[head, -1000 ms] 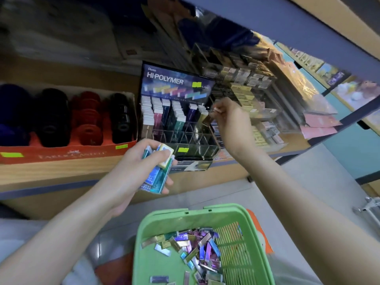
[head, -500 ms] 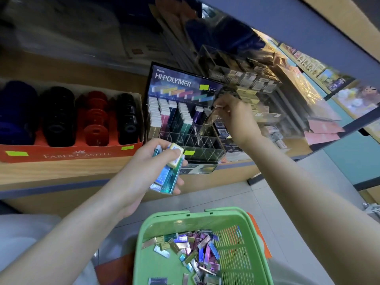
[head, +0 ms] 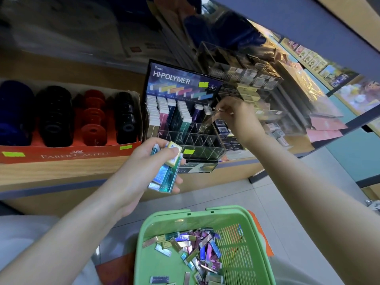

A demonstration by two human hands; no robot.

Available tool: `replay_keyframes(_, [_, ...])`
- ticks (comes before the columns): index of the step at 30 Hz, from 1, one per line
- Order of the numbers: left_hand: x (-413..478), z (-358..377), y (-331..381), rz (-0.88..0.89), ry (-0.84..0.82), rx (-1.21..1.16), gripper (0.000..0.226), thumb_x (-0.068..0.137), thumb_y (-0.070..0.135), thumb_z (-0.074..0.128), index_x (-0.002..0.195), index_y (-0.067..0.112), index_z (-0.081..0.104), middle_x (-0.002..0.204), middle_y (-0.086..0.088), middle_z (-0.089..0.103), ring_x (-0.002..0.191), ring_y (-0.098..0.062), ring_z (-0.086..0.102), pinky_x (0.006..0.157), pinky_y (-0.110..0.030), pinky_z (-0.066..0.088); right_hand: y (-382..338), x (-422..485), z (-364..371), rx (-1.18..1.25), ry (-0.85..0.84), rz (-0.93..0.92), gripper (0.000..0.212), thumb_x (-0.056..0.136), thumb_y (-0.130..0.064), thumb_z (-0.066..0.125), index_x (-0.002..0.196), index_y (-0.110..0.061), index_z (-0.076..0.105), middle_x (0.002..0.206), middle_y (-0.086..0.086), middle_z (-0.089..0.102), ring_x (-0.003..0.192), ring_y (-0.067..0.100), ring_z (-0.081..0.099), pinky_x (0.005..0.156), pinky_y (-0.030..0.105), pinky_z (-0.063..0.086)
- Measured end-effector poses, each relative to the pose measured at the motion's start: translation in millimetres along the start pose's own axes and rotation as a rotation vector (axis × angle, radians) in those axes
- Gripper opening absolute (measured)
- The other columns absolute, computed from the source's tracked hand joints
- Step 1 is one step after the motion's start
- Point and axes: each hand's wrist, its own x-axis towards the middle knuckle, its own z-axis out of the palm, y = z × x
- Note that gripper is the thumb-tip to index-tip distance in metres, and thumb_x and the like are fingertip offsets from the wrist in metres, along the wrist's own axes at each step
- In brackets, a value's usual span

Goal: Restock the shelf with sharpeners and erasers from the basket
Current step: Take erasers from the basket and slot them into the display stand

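Note:
My left hand (head: 144, 167) grips a stack of shiny wrapped erasers (head: 164, 175) in front of the shelf edge. My right hand (head: 236, 116) pinches one gold eraser (head: 207, 120), tilted, at a right-hand slot of the Hi-Polymer eraser display (head: 183, 112) on the shelf. Other slots of the display hold upright erasers with white tops. Below, a green basket (head: 156, 229) holds several loose holographic erasers (head: 195, 249).
A red Faber-Castell box (head: 67, 155) with blue, black and red round sharpeners stands left of the display. Clear racks of small boxed items (head: 246, 75) sit to the right. The wooden shelf edge (head: 51, 171) runs across, and an upper shelf (head: 308, 23) hangs overhead.
My right hand has lowered the gold eraser a little toward the display slot. The left hand still holds its stack in about the same place.

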Motion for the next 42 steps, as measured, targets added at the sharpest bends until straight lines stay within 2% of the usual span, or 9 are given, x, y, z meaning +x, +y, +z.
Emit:
replay_keyframes(4, [0.9, 0.8, -0.5, -0.011, -0.002, 0.005, 0.015, 0.092, 0.019, 0.057, 0.104, 0.010, 0.056, 0.088, -0.009, 0.073, 0.053, -0.018, 0.064, 0.044, -0.027, 0.051, -3.9, 1.8, 6.1, -0.053, -0.009, -0.074, 0.016, 0.085, -0.002, 0.066, 0.100, -0.007, 0.064, 0.096, 0.006, 0.061, 0.075, 0.013, 0.060, 0.076, 0.028, 0.048])
replay_keyframes(6, [1.0, 0.8, -0.3, -0.008, -0.002, 0.000, 0.016, 0.092, 0.019, 0.057, 0.105, 0.009, 0.056, 0.088, -0.009, 0.073, 0.053, -0.018, 0.064, 0.044, -0.027, 0.051, -3.7, -1.4, 10.5, -0.082, -0.003, -0.074, 0.020, 0.085, -0.003, 0.066, 0.103, -0.006, 0.060, 0.098, 0.010, 0.064, 0.083, 0.024, 0.063, 0.077, 0.041, 0.051])
replay_keyframes(12, [2.7, 0.2, 1.1, -0.025, 0.012, -0.079, 0.006, 0.094, 0.010, 0.052, 0.099, 0.009, 0.055, 0.079, -0.009, 0.074, 0.051, -0.022, 0.064, 0.044, -0.031, 0.053, -8.0, -13.5, 17.8, -0.160, 0.117, -0.113, 0.012, 0.089, -0.007, 0.063, 0.095, -0.003, 0.071, 0.099, 0.012, 0.062, 0.077, 0.032, 0.063, 0.061, 0.043, 0.052])
replay_keyframes(16, [1.9, 1.2, 0.0, -0.007, -0.016, -0.064, 0.012, 0.097, 0.015, 0.048, 0.107, 0.010, 0.053, 0.082, -0.010, 0.074, 0.065, -0.027, 0.071, 0.068, -0.039, 0.059, -16.3, -26.7, 13.9, -0.207, 0.112, -0.066, 0.021, 0.095, -0.012, 0.053, 0.111, -0.006, 0.065, 0.111, 0.011, 0.058, 0.087, 0.030, 0.060, 0.063, 0.036, 0.047])
replay_keyframes(20, [0.5, 5.7, -3.1, 0.029, -0.025, -0.058, 0.017, 0.099, 0.021, 0.046, 0.112, 0.011, 0.051, 0.081, -0.010, 0.075, 0.075, -0.025, 0.073, 0.069, -0.033, 0.058, -46.0, -58.4, 5.3, 0.074, 0.167, 0.046, 0.013, 0.096, -0.016, 0.052, 0.099, -0.010, 0.062, 0.094, 0.001, 0.058, 0.074, 0.003, 0.046, 0.066, 0.018, 0.036])
replay_keyframes(24, [1.6, 12.3, -6.2, 0.064, 0.060, -0.110, 0.019, 0.099, 0.021, 0.047, 0.115, 0.013, 0.051, 0.090, -0.010, 0.074, 0.078, -0.017, 0.072, 0.064, -0.026, 0.057, -84.2, -92.7, -4.7, 0.320, -0.088, 0.221, 0.027, 0.093, -0.033, 0.056, 0.075, -0.013, 0.061, 0.055, -0.011, 0.048, 0.052, 0.001, 0.041, 0.051, 0.013, 0.033])
replay_keyframes(31, [-0.2, 22.0, -14.4, 0.118, 0.136, -0.117, 0.020, 0.098, 0.020, 0.048, 0.118, 0.015, 0.048, 0.111, -0.014, 0.066, 0.098, -0.022, 0.066, 0.082, -0.034, 0.054, -100.5, -109.5, -0.9, 0.673, -0.273, 0.514, 0.014, 0.085, -0.023, 0.069, 0.081, -0.010, 0.067, 0.063, -0.006, 0.061, 0.051, -0.006, 0.054, 0.047, 0.009, 0.042])
replay_keyframes(38, [-5.7, 20.8, -12.5, 0.120, 0.111, -0.129, 0.009, 0.097, 0.018, 0.049, 0.104, 0.020, 0.055, 0.098, -0.006, 0.067, 0.068, -0.008, 0.066, 0.052, -0.019, 0.052, -104.5, -110.5, -5.5, 0.881, -0.367, 0.594, 0.004, 0.089, -0.006, 0.062, 0.092, -0.009, 0.060, 0.079, 0.011, 0.065, 0.065, 0.011, 0.057, 0.056, 0.014, 0.050])
replay_keyframes(42, [-4.5, 7.6, -2.0, 0.115, 0.160, -0.152, 0.012, 0.095, 0.020, 0.053, 0.105, 0.018, 0.058, 0.086, -0.001, 0.067, 0.050, -0.010, 0.061, 0.042, -0.021, 0.049, -101.0, -97.3, -15.0, 0.908, -0.256, 0.530, 0.008, 0.091, -0.003, 0.056, 0.097, -0.004, 0.051, 0.083, 0.013, 0.062, 0.063, 0.006, 0.064, 0.061, 0.019, 0.054])
